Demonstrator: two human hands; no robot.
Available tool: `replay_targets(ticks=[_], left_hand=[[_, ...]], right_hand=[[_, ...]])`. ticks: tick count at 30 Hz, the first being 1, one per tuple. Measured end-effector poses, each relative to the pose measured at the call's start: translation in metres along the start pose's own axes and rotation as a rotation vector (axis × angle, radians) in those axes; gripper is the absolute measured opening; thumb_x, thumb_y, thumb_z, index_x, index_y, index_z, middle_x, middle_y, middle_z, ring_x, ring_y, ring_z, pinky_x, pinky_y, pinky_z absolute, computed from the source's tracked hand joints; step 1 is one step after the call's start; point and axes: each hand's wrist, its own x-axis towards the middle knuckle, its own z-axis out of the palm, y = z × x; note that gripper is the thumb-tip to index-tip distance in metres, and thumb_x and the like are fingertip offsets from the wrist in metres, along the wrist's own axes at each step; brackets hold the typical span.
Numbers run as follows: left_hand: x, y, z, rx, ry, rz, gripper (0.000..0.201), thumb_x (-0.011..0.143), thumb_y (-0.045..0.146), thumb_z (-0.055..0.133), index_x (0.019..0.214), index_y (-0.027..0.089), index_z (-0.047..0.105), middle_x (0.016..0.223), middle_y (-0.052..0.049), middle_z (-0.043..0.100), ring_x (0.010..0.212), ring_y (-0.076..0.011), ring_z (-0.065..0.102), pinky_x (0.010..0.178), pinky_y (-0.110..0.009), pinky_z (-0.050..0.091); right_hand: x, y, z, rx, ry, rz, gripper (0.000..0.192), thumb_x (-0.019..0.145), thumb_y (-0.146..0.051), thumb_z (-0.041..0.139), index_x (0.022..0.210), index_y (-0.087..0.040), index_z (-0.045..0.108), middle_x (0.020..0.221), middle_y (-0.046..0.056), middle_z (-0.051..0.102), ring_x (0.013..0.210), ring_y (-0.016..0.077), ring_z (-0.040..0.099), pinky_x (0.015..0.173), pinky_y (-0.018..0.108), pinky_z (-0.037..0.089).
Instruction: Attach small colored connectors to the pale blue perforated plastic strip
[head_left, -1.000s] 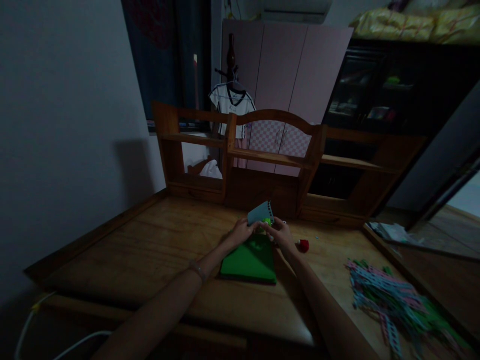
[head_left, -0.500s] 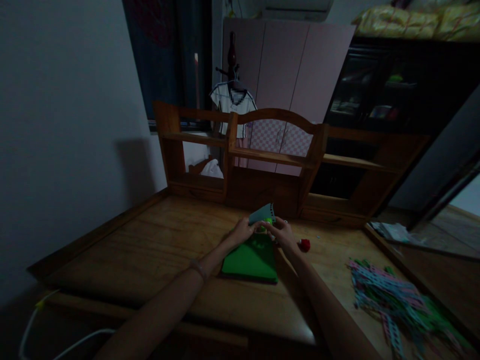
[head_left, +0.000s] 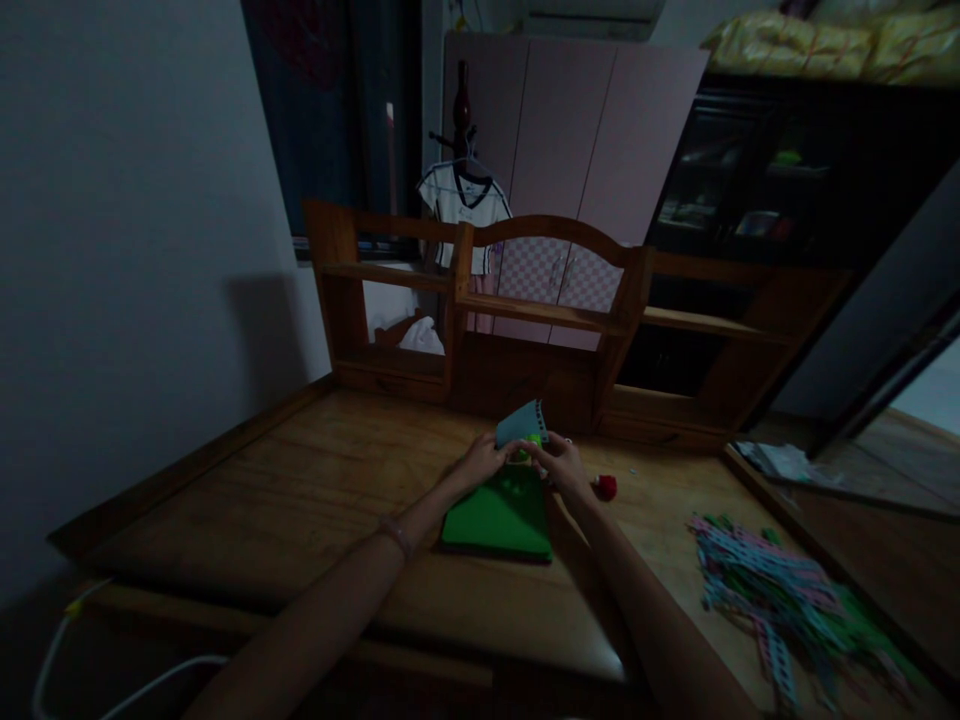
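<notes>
Pale blue perforated strip (head_left: 520, 424), upright between both hands.

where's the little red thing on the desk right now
In the head view the small red thing lies on the wooden desk, just right of the right hand and the green board, well left of the pile of colored strips.

no readable text, labels or numbers
</notes>
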Motion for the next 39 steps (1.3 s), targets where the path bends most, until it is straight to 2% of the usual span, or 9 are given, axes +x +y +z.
replay_targets(ticks=[5,10,16,22,25,29,33,36,39], left_hand=[[-0.002,0.006,-0.002,0.004,-0.010,-0.001,0.046,0.078,0.053,0.046,0.073,0.011,0.064,0.065,-0.004,0.061,0.058,-0.0138,0.053,0.053,-0.021,0.039],[-0.003,0.009,0.000,-0.061,-0.050,-0.038,0.044,0.077,0.050,0.047,0.075,0.010,0.064,0.064,-0.005,0.061,0.057,-0.0137,0.053,0.052,-0.021,0.039],[-0.004,0.008,0.002,-0.156,-0.079,-0.058,0.046,0.077,0.052,0.047,0.071,0.009,0.063,0.059,-0.003,0.058,0.052,-0.0123,0.051,0.050,-0.021,0.039],[-0.004,0.011,0.000,-0.148,0.005,-0.020,0.045,0.078,0.051,0.048,0.076,0.009,0.064,0.064,-0.004,0.061,0.055,-0.0126,0.053,0.051,-0.021,0.039],[-0.003,0.011,-0.002,-0.102,0.077,-0.001,0.044,0.078,0.050,0.048,0.070,0.010,0.062,0.059,-0.003,0.059,0.054,-0.0122,0.052,0.051,-0.021,0.038],[-0.001,0.009,-0.003,-0.139,0.156,-0.058,0.045,0.078,0.052,0.048,0.070,0.010,0.062,0.059,-0.003,0.060,0.055,-0.0123,0.053,0.052,-0.021,0.038],[0.001,0.006,-0.006,-0.179,0.194,-0.102,0.048,0.077,0.054,0.048,0.072,0.009,0.063,0.059,-0.005,0.060,0.054,-0.0126,0.053,0.051,-0.021,0.040],[0.002,0.004,-0.006,-0.199,0.199,-0.118,0.050,0.076,0.056,0.048,0.072,0.009,0.063,0.058,-0.005,0.060,0.052,-0.0123,0.053,0.051,-0.022,0.039],[0.003,0.003,-0.006,-0.200,0.211,-0.135,0.051,0.074,0.057,0.049,0.069,0.009,0.063,0.057,-0.004,0.059,0.050,-0.0119,0.052,0.049,-0.021,0.038]], right_hand=[[-0.002,-0.001,0.002,0.030,0.051,-0.021,0.049,0.058,-0.059,0.067,0.084,-0.017,0.064,0.062,0.001,0.060,0.050,0.0123,0.051,0.040,0.021,0.034],[0.000,-0.001,-0.001,-0.015,0.078,0.020,0.048,0.059,-0.059,0.066,0.080,-0.016,0.066,0.052,0.000,0.055,0.042,0.0112,0.046,0.036,0.022,0.032],[0.003,0.003,-0.005,-0.023,0.066,0.017,0.050,0.058,-0.060,0.065,0.081,-0.016,0.066,0.056,0.000,0.058,0.040,0.0090,0.043,0.036,0.021,0.031],[0.003,0.002,-0.002,-0.001,0.059,-0.042,0.041,0.061,-0.053,0.067,0.078,-0.016,0.066,0.069,0.003,0.063,0.059,0.0145,0.056,0.049,0.022,0.040],[0.003,0.003,0.001,-0.008,0.031,-0.052,0.040,0.062,-0.051,0.068,0.083,-0.017,0.065,0.069,0.002,0.063,0.058,0.0137,0.055,0.047,0.021,0.039],[0.004,0.010,0.006,-0.048,-0.011,-0.083,0.042,0.059,-0.051,0.070,0.081,-0.016,0.063,0.066,0.001,0.061,0.056,0.0132,0.054,0.046,0.021,0.038],[0.003,0.011,0.008,-0.054,-0.022,-0.146,0.043,0.065,-0.051,0.065,0.090,-0.016,0.062,0.079,0.005,0.064,0.068,0.0170,0.059,0.056,0.024,0.045],[0.002,0.003,0.005,-0.043,0.066,-0.193,0.044,0.070,-0.051,0.061,0.099,-0.016,0.059,0.085,0.007,0.064,0.070,0.0174,0.060,0.059,0.026,0.047],[0.002,-0.007,-0.008,-0.029,0.333,-0.298,0.050,0.073,-0.048,0.060,0.112,-0.018,0.050,0.093,0.007,0.063,0.076,0.0171,0.060,0.064,0.027,0.047]])
